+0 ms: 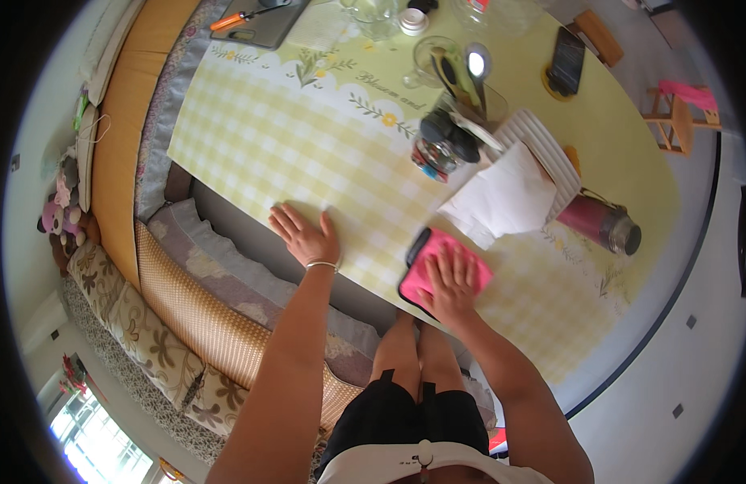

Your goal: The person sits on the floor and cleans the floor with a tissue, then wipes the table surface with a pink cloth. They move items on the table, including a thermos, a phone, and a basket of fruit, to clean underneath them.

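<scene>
My right hand [449, 286] holds a folded pink cloth [479, 273] with a dark edge against the table, near the table's front edge. Its fingers bend over the cloth and its thumb lies near the cloth's left side. My left hand [306, 235] rests palm down by the table's edge, fingers apart, with nothing in it and a bracelet at the wrist. Beneath both hands spreads a yellow-and-white checked tablecloth [252, 121]. Just beyond the pink cloth, white tissue paper [506, 198] lies over a ribbed white holder [538, 133].
A dark red thermos flask [595, 222] lies on its side at right. Past the tissues stand a glass jar [437, 153] and a container of utensils [470, 81]. A phone [568, 60] sits far right; a grey cutting board [260, 20] far left. A cushioned bench [203, 282] runs alongside.
</scene>
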The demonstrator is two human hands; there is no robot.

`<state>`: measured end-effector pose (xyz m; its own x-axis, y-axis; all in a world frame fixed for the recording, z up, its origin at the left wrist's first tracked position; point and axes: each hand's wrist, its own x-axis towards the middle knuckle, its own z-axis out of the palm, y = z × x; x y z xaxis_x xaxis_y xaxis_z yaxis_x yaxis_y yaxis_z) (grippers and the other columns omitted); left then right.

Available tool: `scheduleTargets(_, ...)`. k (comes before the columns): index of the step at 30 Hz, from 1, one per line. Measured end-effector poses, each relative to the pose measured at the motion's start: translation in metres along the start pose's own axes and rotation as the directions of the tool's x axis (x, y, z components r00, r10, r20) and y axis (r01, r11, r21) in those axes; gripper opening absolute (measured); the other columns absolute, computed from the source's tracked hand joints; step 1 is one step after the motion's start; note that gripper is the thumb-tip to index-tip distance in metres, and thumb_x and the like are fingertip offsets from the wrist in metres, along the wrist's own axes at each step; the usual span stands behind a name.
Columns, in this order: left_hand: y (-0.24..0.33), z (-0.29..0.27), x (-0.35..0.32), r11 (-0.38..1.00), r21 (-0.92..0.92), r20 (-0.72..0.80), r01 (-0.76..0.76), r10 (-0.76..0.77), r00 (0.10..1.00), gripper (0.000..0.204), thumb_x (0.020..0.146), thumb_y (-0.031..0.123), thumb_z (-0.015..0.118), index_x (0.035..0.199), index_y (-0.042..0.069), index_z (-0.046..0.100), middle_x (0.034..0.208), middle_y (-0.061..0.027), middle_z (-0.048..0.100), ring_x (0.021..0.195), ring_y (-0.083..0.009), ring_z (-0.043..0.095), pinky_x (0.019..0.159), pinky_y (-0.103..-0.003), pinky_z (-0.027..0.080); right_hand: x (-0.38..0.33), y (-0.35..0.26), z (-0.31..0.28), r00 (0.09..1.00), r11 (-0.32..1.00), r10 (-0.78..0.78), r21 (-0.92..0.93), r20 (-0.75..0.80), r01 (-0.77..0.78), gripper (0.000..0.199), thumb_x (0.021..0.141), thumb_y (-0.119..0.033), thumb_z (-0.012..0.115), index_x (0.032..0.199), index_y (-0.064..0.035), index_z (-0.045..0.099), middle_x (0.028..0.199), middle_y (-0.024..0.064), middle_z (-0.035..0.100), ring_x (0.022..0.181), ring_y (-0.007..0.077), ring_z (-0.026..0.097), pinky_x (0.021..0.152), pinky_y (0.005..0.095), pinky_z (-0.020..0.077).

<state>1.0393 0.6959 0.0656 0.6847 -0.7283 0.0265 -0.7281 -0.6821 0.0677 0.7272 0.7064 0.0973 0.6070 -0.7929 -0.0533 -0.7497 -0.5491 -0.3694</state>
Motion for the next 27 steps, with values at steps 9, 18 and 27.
scheduleTargets(9,0.005,-0.017,0.005,0.988,-0.151,0.016,0.022,-0.02,1.0,0.086,0.086,0.036,0.064,0.149,-0.01,0.027,0.159,-0.0309,0.019,0.148,-0.0488,0.012,0.12,-0.052,0.019,0.208,-0.078,0.028,0.999,0.998,0.019,0.06,-0.034,-0.017,0.08,0.085,-0.043,0.065,0.151,-0.0074,0.038,0.162,0.0181,0.023,0.15,0.0422,0.015,0.119,0.0614,0.0091)
scheduleTargets(18,-0.003,-0.012,0.008,0.964,-0.261,0.075,0.041,-0.022,0.997,0.091,0.085,0.043,0.063,0.15,-0.009,0.026,0.158,-0.0326,0.018,0.147,-0.0532,0.014,0.115,-0.06,0.023,0.35,-0.124,0.05,0.976,0.982,0.187,-0.015,-0.115,-0.19,0.08,0.086,-0.045,0.06,0.152,-0.0071,0.036,0.164,0.0176,0.017,0.15,0.0438,0.012,0.119,0.0623,0.0077)
scheduleTargets(27,-0.013,-0.003,-0.004,0.939,-0.338,0.124,0.07,-0.029,0.992,0.089,0.088,0.046,0.061,0.153,-0.004,0.025,0.158,-0.0332,0.019,0.145,-0.0541,0.019,0.1,-0.062,0.032,0.465,-0.202,0.077,0.991,0.993,-0.064,-0.105,-0.119,0.051,0.077,0.085,-0.045,0.06,0.149,-0.0071,0.041,0.162,0.0176,0.024,0.148,0.0444,0.018,0.119,0.0619,0.0116)
